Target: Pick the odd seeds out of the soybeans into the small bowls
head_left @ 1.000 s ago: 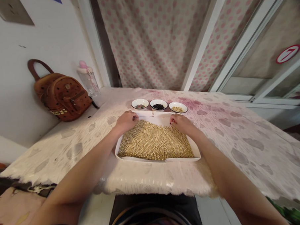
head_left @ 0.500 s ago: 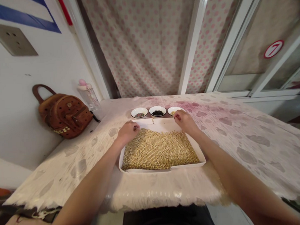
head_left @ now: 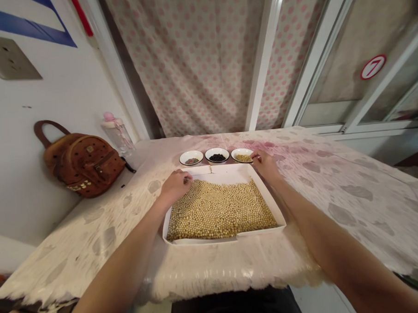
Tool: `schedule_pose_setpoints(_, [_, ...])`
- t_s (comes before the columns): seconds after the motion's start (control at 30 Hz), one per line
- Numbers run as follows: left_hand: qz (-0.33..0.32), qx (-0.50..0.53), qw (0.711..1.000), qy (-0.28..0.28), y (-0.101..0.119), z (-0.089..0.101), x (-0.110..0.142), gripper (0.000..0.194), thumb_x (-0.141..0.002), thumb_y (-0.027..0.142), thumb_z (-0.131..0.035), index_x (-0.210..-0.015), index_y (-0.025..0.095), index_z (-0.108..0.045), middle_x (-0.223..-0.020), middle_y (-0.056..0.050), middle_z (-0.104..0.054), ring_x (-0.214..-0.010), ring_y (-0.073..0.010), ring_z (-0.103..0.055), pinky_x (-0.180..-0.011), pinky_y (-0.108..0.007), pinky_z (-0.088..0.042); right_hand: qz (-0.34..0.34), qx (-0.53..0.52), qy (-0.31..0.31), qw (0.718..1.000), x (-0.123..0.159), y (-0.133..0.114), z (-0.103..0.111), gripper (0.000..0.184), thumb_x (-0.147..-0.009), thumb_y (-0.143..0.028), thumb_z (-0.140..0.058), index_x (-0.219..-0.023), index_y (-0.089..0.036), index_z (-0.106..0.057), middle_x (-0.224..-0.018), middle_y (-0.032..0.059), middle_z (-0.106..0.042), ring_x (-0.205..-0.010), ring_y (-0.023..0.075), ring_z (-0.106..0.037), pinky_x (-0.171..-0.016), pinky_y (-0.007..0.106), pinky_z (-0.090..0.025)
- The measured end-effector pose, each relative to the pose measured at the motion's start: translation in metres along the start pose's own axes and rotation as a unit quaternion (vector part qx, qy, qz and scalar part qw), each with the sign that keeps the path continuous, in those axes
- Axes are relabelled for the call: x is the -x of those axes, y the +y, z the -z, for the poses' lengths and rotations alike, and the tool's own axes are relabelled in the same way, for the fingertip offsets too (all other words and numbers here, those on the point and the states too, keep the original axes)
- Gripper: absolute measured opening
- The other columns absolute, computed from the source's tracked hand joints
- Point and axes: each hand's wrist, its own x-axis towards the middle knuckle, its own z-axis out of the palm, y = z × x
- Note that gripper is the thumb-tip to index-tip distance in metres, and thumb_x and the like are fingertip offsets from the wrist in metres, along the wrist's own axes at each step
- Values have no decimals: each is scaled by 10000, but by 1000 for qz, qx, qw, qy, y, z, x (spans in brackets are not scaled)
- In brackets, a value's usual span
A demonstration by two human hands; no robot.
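Observation:
A shallow white tray (head_left: 199,241) filled with pale yellow soybeans (head_left: 220,211) sits at the table's near side. My left hand (head_left: 174,186) rests over the tray's upper left edge, its fingertips curled together at the beans. My right hand (head_left: 265,166) is past the tray's top right corner, fingertips next to a white bowl of soybeans (head_left: 242,156). Two more white bowls stand to the left of it: one of mixed small seeds (head_left: 191,157), one of black beans (head_left: 217,155). Anything between my fingertips is too small to see.
A mottled white cloth (head_left: 338,192) covers the table, its frayed edge near my body. A brown studded backpack (head_left: 82,162) and a clear bottle with a pink top (head_left: 118,137) stand against the wall at the left. A polka-dot curtain hangs behind the table.
My right hand has moved up and right, from the tray's top edge to beside the soybean bowl. My left hand stays at the tray's upper left. The view has turned and levelled.

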Motion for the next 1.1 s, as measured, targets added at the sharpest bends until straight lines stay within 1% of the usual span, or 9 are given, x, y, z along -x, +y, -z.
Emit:
schedule_pose_setpoints(0.07, [-3, 0, 1000, 0, 0, 0, 0, 225, -879, 322, -552, -947, 223, -742, -1034, -82, -690, -1006, -230, -631, -873, -334, -509, -8, -5, -4, 1000, 1, 0, 2, 240, -817, -220, -407, -893, -211, -635, -825, 54, -698, -741, 202, -625, -744, 334, -476])
schedule_pose_setpoints(0.2, [-3, 1, 1000, 2, 0, 1, 0, 223, -878, 330, -554, -943, 230, -741, -1047, -81, -690, -1008, -233, -631, -880, -339, -507, -23, 7, 24, 999, 3, 1, 8, 294, -813, -185, -379, -916, -205, -653, -734, 50, -688, -740, 222, -640, -754, 353, -481])
schedule_pose_setpoints(0.27, [-3, 3, 1000, 2, 0, 1, 0, 221, -877, 326, -554, -945, 228, -741, -1052, -82, -689, -1011, -233, -629, -882, -337, -504, -21, 11, 17, 1000, 4, 3, 8, 302, -818, -177, -379, -938, -205, -654, -757, 52, -702, -769, 226, -654, -774, 356, -484])
schedule_pose_setpoints(0.37, [-5, 3, 1000, -2, 0, 1, 0, 223, -879, 321, -555, -952, 221, -740, -1047, -85, -686, -1010, -232, -626, -879, -335, -503, -4, 22, -10, 1000, 4, 4, 4, 297, -818, -157, -388, -957, -207, -646, -907, 69, -731, -838, 220, -670, -817, 354, -487])
schedule_pose_setpoints(0.43, [-4, 2, 1000, -5, 0, 1, 0, 228, -880, 323, -555, -959, 217, -740, -1048, -87, -682, -1005, -232, -626, -875, -337, -504, 4, 31, -20, 999, 4, 5, 1, 285, -819, -152, -396, -950, -212, -641, -966, 74, -731, -857, 217, -671, -828, 353, -492])
schedule_pose_setpoints(0.63, [-2, 5, 1000, -2, 1, 1, 1, 222, -879, 324, -558, -953, 223, -741, -1048, -82, -685, -988, -226, -631, -861, -331, -508, 29, 33, -31, 999, 4, 1, -1, 254, -826, -160, -412, -917, -206, -645, -967, 85, -725, -852, 226, -660, -836, 369, -498])
schedule_pose_setpoints(0.77, [0, 6, 1000, -5, 1, 1, 0, 226, -873, 322, -564, -964, 219, -743, -1057, -81, -683, -990, -224, -629, -861, -327, -508, 17, 35, -27, 999, 5, -4, 0, 247, -822, -162, -425, -904, -207, -654, -966, 86, -730, -842, 229, -655, -832, 371, -499])
schedule_pose_setpoints(0.97, [0, 12, 1000, -5, -1, 0, 0, 234, -878, 313, -557, -968, 213, -748, -1058, -81, -684, -978, -228, -628, -860, -333, -501, 40, 32, -25, 998, 7, -10, 0, 241, -810, -182, -435, -867, -216, -666, -939, 68, -741, -823, 224, -652, -830, 361, -497])
schedule_pose_setpoints(1.1, [-4, 17, 1000, 1, 1, 0, 0, 212, -869, 286, -569, -941, 202, -751, -1024, -86, -694, -924, -222, -637, -833, -328, -495, 35, 50, -33, 998, 7, -13, 1, 250, -814, -173, -440, -853, -229, -681, -893, 51, -746, -771, 215, -644, -791, 343, -497])
